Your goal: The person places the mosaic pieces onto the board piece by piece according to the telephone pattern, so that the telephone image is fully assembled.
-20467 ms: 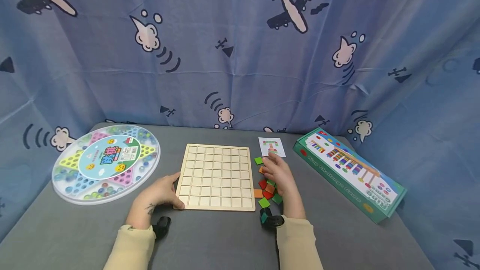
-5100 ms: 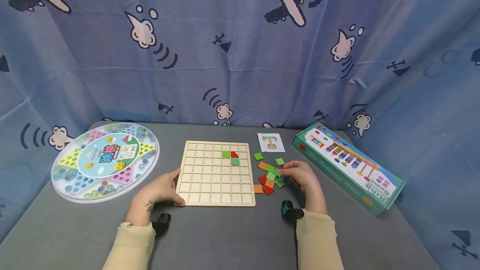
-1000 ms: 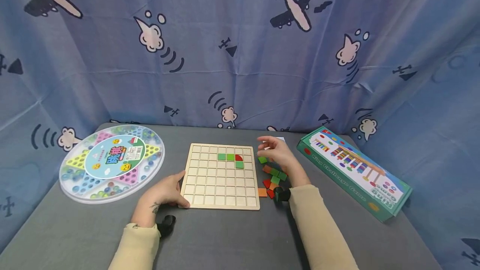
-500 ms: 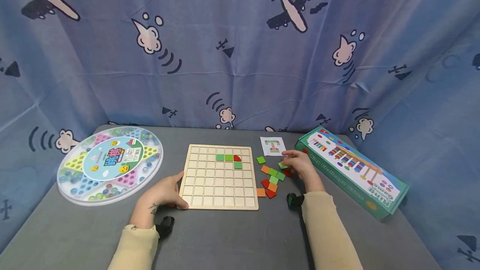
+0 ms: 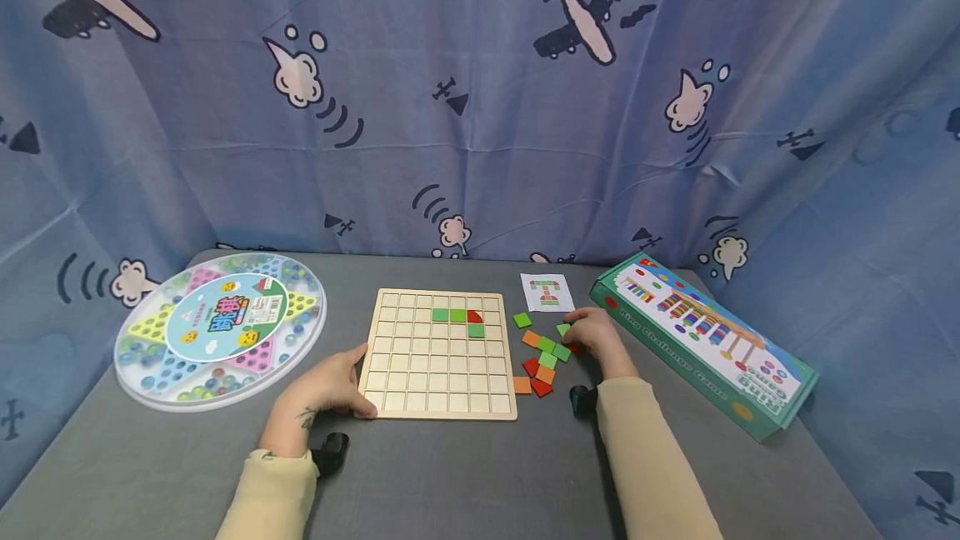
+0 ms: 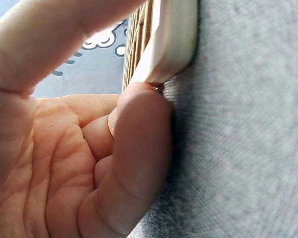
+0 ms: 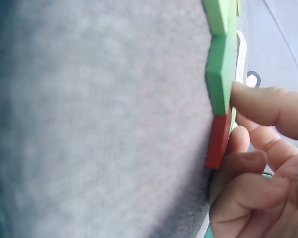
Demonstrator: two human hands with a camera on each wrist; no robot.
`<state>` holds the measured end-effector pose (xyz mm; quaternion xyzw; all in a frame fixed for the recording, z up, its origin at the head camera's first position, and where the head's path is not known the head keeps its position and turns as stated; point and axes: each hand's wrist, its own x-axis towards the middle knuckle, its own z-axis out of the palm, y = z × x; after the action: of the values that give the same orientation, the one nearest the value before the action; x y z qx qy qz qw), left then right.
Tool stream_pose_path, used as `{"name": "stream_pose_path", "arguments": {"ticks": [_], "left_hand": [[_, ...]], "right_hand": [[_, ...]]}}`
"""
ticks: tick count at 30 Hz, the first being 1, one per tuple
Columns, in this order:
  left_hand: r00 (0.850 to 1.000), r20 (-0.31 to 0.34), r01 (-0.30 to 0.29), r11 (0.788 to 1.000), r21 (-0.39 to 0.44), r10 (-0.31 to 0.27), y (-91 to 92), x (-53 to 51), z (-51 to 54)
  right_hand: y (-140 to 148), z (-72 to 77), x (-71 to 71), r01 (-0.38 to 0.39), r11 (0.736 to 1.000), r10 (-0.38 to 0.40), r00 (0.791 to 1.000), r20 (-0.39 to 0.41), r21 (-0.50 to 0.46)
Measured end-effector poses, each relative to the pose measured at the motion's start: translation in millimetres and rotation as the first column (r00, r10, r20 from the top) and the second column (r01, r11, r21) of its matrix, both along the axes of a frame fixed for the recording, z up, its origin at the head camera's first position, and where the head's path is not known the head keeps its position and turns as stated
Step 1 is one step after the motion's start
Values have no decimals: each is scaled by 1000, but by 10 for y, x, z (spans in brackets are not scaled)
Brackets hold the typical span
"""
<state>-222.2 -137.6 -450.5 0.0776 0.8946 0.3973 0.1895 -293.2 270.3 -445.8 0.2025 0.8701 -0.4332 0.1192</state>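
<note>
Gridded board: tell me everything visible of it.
The board is pale, wooden-looking and roughly square, its face divided into small square cells, its near-left corner rounded. It lies flat on the grey table, bearing three green tiles and one red tile towards its far right. The left hand touches that near-left corner.

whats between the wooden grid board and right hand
In the head view, loose green, orange and red tiles lie between the grid board and right hand.
</note>
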Motion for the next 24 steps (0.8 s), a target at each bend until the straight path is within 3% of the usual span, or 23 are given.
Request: {"name": "stream_pose_path", "arguments": {"ticks": [11,19,24], "left_hand": [[1000,21,-19,1000,11,18,-4,-15,-12],[1000,8,4,999,34,-5,-8,4,20],[1000,9,2,1000,25,-3,-2,14,36]], "right_hand": [[-25,15,14,-39,996,41,999,-26,85],[-100,129,62,-76,961,78,997,2,264],[-127,213,65,-76,955,76,997,11,288]]}}
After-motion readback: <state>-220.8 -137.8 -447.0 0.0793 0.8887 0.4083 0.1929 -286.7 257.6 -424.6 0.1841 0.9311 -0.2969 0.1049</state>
